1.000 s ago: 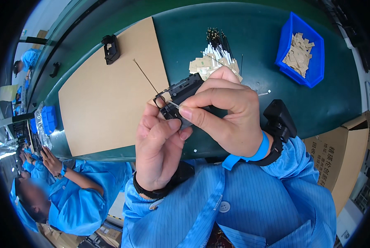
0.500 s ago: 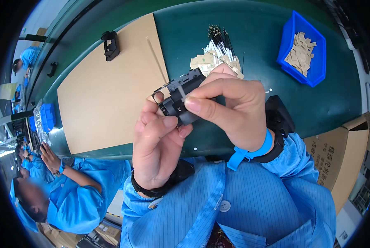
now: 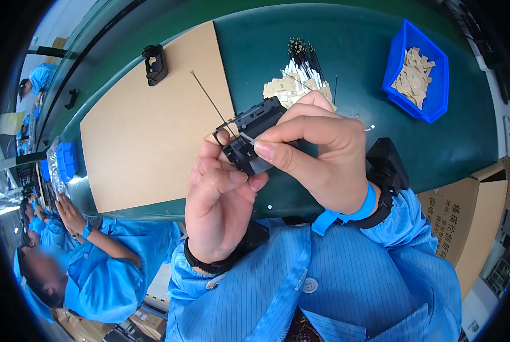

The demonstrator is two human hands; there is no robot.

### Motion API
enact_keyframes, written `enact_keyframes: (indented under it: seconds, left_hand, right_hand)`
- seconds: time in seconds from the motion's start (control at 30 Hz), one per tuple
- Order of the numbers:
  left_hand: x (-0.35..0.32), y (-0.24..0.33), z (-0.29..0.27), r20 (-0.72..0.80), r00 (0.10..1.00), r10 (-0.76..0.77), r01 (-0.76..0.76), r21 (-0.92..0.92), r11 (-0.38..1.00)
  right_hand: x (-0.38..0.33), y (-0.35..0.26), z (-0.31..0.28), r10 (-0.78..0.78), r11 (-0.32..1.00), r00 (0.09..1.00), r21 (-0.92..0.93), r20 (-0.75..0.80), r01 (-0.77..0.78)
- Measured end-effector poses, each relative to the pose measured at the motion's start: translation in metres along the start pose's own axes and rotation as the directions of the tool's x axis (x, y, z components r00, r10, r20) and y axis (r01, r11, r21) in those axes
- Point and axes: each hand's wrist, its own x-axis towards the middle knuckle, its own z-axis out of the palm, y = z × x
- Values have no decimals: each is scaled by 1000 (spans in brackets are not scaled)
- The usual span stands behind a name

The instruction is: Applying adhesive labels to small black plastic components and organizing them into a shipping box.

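My head view centres on a black plastic case (image 3: 259,121), held in the air over the green table (image 3: 357,51), near its front edge and beside the right-hand edge of the brown board (image 3: 152,131). The left hand (image 3: 218,191) supports the case's lower left end: its thumb and fingers are clamped on the case, one fingertip showing through a small open frame at the corner. The right hand (image 3: 320,154) comes in from the other side, thumb and forefinger pressed together on a short pale strip (image 3: 247,138) lying against the case; I cannot tell how its remaining fingers bear on the part. A thin dark wire (image 3: 210,101) slants from the case toward the upper left, across the board. Beyond the right hand I see a bundle of black and white wires (image 3: 305,64) with beige tabs (image 3: 286,86) at its near end. To the far right stands a blue bin (image 3: 389,80) containing loose beige pieces (image 3: 414,77). A second black part (image 3: 155,65) rests at the board's far end. At left sits a co-worker in blue (image 3: 109,279), hands raised near the table.
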Motion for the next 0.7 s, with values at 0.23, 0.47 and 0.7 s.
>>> enact_keyframes:
  seconds: [0.23, 0.47, 0.7]
  left_hand:
    - [-1, -1, 3, -42, 999, 7, -4, 60, 998]
    - [-2, -3, 4, -50, 999, 8, -3, 96, 995]
    - [0, -3, 2, -48, 999, 20, -14, 114, 993]
  right_hand:
    - [0, 1, 4, -9, 1000, 1000, -5, -19, 9]
    - [-4, 3, 7, 34, 998, 997, 52, -64, -31]
    - [-4, 6, 9, 15, 999, 997, 36, -71, -13]
